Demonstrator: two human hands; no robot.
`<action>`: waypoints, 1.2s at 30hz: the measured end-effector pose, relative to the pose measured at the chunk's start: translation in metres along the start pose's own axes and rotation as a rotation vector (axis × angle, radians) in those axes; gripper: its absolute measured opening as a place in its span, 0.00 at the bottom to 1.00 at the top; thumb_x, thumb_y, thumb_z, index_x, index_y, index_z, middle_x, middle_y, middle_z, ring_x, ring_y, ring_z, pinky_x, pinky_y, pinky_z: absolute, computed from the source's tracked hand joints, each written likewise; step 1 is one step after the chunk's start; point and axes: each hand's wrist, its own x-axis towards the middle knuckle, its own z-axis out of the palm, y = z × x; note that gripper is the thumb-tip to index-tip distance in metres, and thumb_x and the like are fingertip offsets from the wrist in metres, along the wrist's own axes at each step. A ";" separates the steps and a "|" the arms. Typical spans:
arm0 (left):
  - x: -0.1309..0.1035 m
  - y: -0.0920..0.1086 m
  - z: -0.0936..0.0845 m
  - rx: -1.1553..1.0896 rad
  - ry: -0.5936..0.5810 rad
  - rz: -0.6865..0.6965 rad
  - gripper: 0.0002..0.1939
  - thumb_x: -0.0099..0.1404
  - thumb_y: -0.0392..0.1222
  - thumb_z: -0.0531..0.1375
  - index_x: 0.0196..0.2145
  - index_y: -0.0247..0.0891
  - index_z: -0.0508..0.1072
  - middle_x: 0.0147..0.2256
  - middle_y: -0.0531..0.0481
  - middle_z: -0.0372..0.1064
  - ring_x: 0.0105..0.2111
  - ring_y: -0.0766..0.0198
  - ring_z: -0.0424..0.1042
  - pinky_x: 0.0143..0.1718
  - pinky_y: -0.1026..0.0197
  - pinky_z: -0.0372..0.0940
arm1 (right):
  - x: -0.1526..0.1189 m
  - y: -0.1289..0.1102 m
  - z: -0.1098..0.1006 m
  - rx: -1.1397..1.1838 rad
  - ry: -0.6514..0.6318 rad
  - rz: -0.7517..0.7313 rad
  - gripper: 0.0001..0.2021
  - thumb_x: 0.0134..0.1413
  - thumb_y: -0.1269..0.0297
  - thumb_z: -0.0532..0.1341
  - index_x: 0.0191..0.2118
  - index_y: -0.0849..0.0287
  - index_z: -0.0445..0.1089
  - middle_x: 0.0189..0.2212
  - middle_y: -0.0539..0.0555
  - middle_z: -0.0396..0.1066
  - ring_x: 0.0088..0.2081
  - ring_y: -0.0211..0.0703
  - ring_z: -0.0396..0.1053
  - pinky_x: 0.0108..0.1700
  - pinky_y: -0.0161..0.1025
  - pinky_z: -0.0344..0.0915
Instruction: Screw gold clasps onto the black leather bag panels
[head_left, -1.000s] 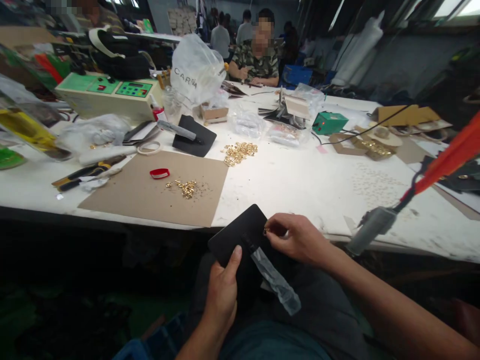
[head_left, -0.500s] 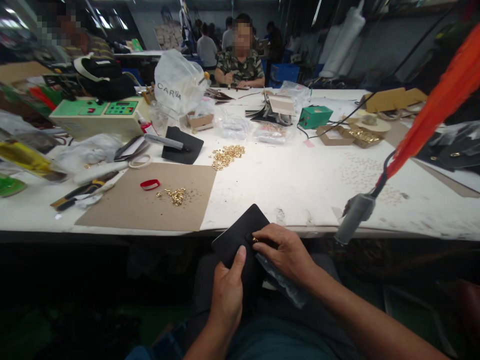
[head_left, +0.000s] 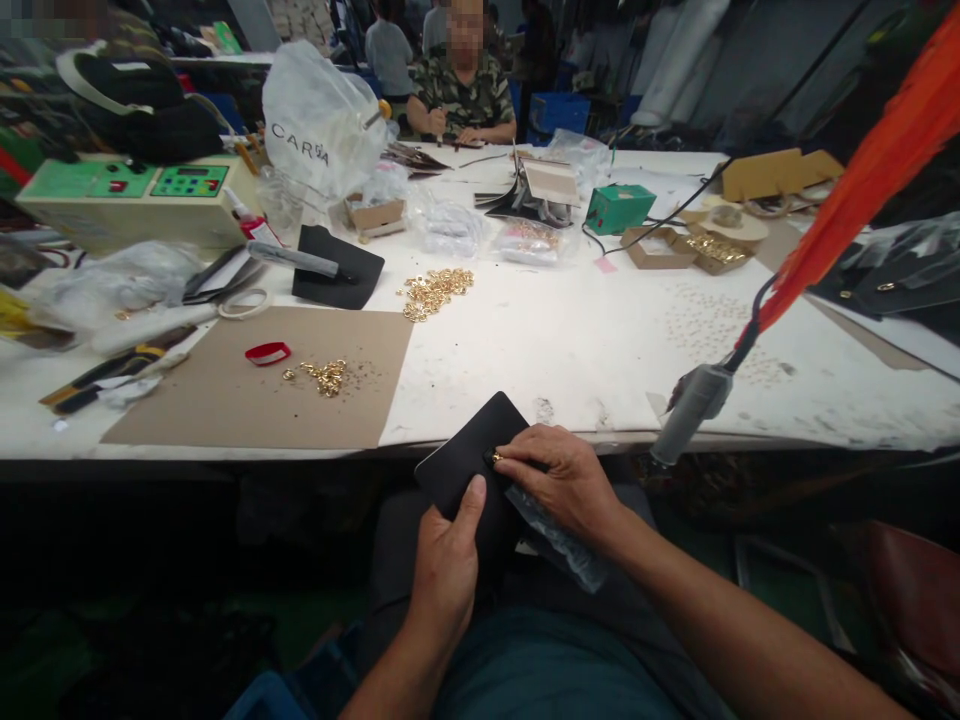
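Note:
A flat black panel (head_left: 459,452), leather-like with rounded corners, lies tilted over my lap at the table's front edge. My left hand (head_left: 448,545) grips its lower left side, thumb on top and the other fingers hidden beneath. With thumb and forefinger my right hand (head_left: 559,478) pinches a small gold metal fitting (head_left: 497,457) at a short black tab on the panel's face. The fitting's exact shape is mostly covered by the fingertips. Below my right hand hangs a crumpled clear plastic wrap (head_left: 562,545), partly under the panel.
Gold fittings lie in piles on a brown board (head_left: 225,410) and on the white table (head_left: 540,320). A grey-ended tool (head_left: 690,415) hangs from an orange cord at right. Pliers (head_left: 112,370) and a control box (head_left: 135,215) stand left. Across the table sits a co-worker (head_left: 465,95).
The camera view has shifted, so the table's things appear a little higher and further left. Both hands keep their hold on the panel and fitting.

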 end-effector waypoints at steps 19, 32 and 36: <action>-0.007 0.014 -0.001 0.307 0.000 0.209 0.25 0.69 0.56 0.65 0.58 0.38 0.78 0.53 0.45 0.80 0.56 0.52 0.78 0.57 0.57 0.72 | 0.006 -0.027 -0.019 -0.433 -0.164 -0.089 0.04 0.64 0.68 0.66 0.36 0.56 0.77 0.32 0.49 0.78 0.36 0.42 0.75 0.43 0.42 0.61; -0.011 0.011 -0.007 0.526 -0.088 0.297 0.21 0.74 0.55 0.60 0.51 0.38 0.83 0.45 0.47 0.84 0.43 0.56 0.82 0.44 0.62 0.74 | 0.001 -0.024 -0.010 -0.486 -0.151 -0.074 0.04 0.68 0.67 0.65 0.39 0.55 0.77 0.34 0.50 0.79 0.36 0.44 0.75 0.42 0.41 0.61; -0.012 0.014 -0.006 0.542 -0.105 0.293 0.21 0.74 0.56 0.58 0.51 0.39 0.82 0.45 0.47 0.83 0.44 0.54 0.81 0.45 0.60 0.73 | -0.006 -0.020 -0.006 -0.469 0.004 -0.048 0.04 0.66 0.63 0.68 0.38 0.54 0.79 0.34 0.48 0.80 0.36 0.44 0.77 0.44 0.42 0.64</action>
